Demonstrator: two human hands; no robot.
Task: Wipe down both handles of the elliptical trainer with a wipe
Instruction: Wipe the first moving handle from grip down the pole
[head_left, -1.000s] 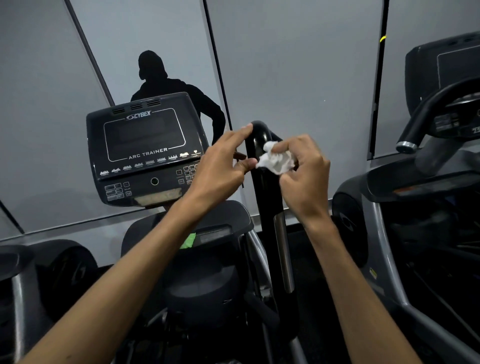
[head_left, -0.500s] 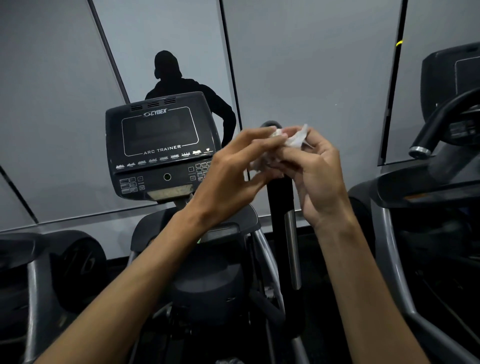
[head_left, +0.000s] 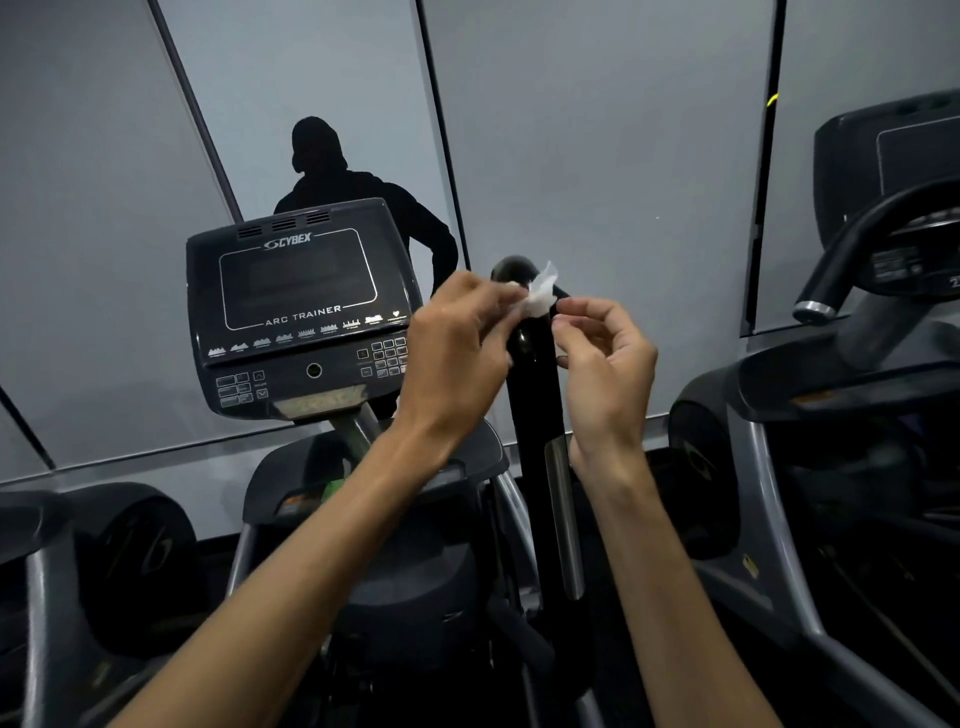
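We see a small white wipe (head_left: 540, 297), crumpled and thin, its upper corner sticking up in a ragged point, pinched between the curled fingers (head_left: 511, 306) of the left hand (head_left: 457, 353) right against the top of the black handle (head_left: 535, 395) of the elliptical trainer. The wipe lies across the handle's rounded upper end, just beyond those fingertips, and touches its glossy surface. The right hand (head_left: 605, 374) hangs just to the other side of the handle, its fingers curled inward with thumb and forefinger close together; we cannot tell whether they hold anything, and they stand a little apart from the wipe's lower edge. Below both sets of fingers the handle runs straight down as a dark post with a long metal strip (head_left: 563, 519) set into its side. To the left of the left fingers stands the console (head_left: 301, 317), marked CYBEX and ARC TRAINER, its keypad edge partly hidden behind the hand. Beyond the fingers the grey wall (head_left: 597, 156) stands well back, leaving open room around the handle's top. To the right of the right fingers, well apart, a neighbouring machine (head_left: 857, 415) raises its own curved grip.
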